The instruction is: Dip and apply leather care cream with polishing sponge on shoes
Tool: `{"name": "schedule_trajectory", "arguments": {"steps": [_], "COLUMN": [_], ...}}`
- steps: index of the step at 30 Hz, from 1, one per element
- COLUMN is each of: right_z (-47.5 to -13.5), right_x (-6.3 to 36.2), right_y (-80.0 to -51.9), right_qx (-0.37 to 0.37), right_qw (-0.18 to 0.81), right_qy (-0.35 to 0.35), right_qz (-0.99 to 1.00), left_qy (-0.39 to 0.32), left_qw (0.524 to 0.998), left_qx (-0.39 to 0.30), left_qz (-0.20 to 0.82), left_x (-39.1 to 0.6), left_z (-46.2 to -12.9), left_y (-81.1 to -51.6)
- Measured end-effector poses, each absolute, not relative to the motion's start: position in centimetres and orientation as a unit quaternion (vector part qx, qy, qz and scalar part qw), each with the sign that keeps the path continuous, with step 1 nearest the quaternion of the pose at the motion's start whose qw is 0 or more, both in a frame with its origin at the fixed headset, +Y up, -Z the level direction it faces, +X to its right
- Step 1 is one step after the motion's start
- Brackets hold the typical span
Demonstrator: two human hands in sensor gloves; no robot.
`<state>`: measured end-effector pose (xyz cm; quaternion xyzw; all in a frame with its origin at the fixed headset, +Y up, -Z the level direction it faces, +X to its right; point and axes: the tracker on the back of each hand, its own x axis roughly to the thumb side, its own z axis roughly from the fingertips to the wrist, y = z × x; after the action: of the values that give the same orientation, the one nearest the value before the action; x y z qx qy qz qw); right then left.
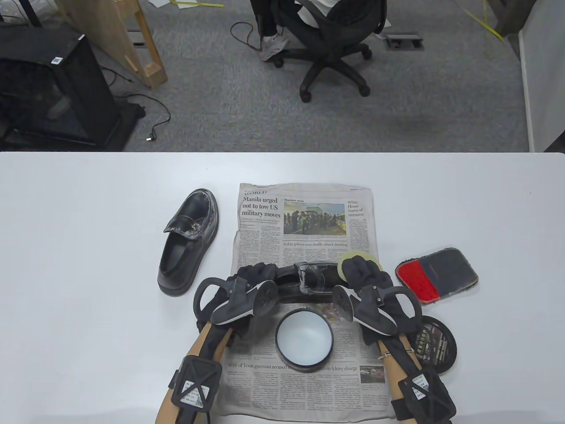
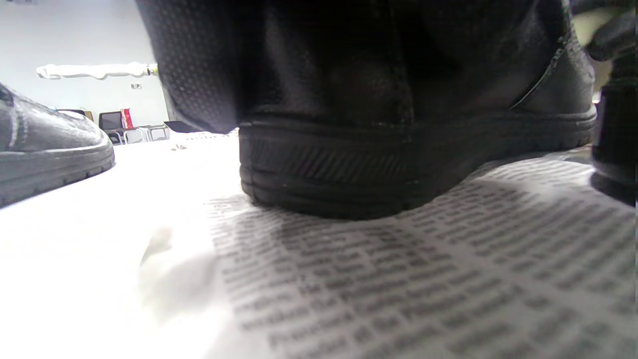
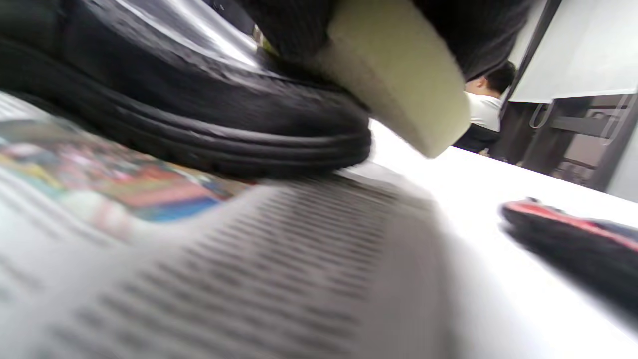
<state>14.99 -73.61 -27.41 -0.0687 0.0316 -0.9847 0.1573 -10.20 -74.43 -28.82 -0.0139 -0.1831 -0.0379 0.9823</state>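
The right hand [image 1: 364,276] has its fingers curled over a pale yellow polishing sponge [image 1: 353,257], gripping it from above; in the right wrist view the sponge's flat face sits against the toe of the black shoe [image 3: 209,114], just over the welt. The left hand [image 1: 254,276] wraps the heel end of that shoe, though the table view hides the fingertips behind the tracker, so I judge a steadying grip from the dark glove pressed on the heel counter in the left wrist view rather than seeing it outright. The shoe lies sideways across the newspaper [image 1: 304,221], heel to the left, toe to the right, sole down on the print. Just nearer the person stands the open cream tin [image 1: 304,338], its inside pale, and its lid [image 1: 435,344] rests off to the right beside a red and grey cloth [image 1: 437,274]. A second shoe [image 1: 187,243] waits on the bare table [image 1: 88,265], left of the paper, well apart. To do this step well, I would keep the heel pinned firmly, work the sponge in small circles over the toe cap with light pressure, spread thinly, and stay clear of the sole edge.
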Motion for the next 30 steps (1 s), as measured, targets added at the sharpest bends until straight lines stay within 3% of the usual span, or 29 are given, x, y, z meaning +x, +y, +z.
{"name": "schedule_trajectory", "arguments": {"steps": [9,13,16,22,30], "right_z": [-25.5,-25.7,-26.9,-27.9,-25.5], "right_x": [14.2,12.9,13.5,15.6,13.5], "right_y": [-72.3,-71.9,-72.8,-73.8,-71.8], "right_qx": [-0.115,-0.141,-0.111,-0.053,-0.106], "right_qw": [0.170,0.072,0.038,0.132,0.211], "right_qy": [0.054,0.071,0.054,0.035,0.004], "right_qz": [-0.977,-0.985,-0.992,-0.989,-0.972], "left_qy": [-0.169,-0.166,-0.162,-0.157,-0.154], "left_qw": [0.985,0.985,0.985,0.985,0.986], "left_qx": [-0.004,-0.003,0.002,0.004,0.003], "left_qz": [-0.042,-0.044,-0.054,-0.066,-0.069], "left_x": [-9.9,-9.9,-9.8,-9.7,-9.5], "left_z": [-29.0,-29.1,-29.0,-28.9,-28.9], "left_y": [-74.4,-74.5,-74.4,-74.4,-74.3]}}
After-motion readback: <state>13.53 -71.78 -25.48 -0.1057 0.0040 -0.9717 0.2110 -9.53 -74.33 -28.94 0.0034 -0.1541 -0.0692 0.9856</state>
